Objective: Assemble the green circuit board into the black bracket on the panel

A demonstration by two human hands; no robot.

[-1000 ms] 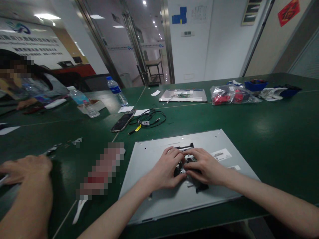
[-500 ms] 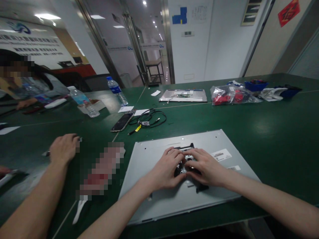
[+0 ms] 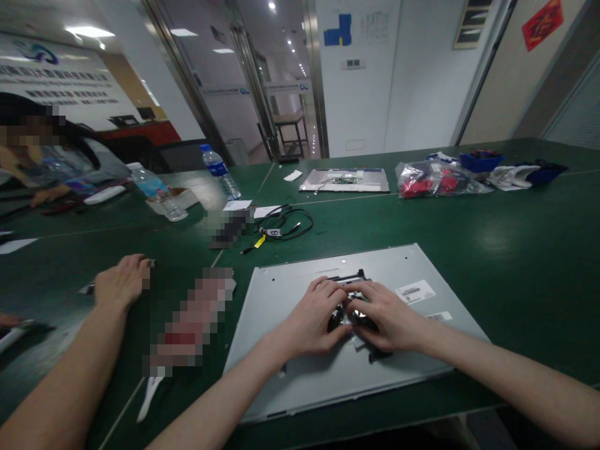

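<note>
At lower centre, a grey panel point(image 3: 290, 300), flat, rectangular, with white labels point(image 3: 415, 292) right of its middle. On that middle, a dark, shiny part point(image 3: 335, 319), mostly covered by the left hand point(image 3: 319, 317) and right hand point(image 3: 387, 315), both curled around it; gripping or merely touching, impossible to tell. Underneath, a green table point(image 3: 529, 269). Upper left, two clear bottles point(image 3: 217, 169). Upper right, a clear bag point(image 3: 435, 170) with red things point(image 3: 417, 187), beside a blue box point(image 3: 479, 164) with dark contents point(image 3: 487, 154). Beyond, glass doors point(image 3: 206, 69) and a white wall point(image 3: 422, 94).

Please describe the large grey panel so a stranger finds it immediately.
On the green table, look nearest the viewer. There lies the large grey panel with white labels. Unlike the far panel, it sits under the left hand and right hand.
</note>
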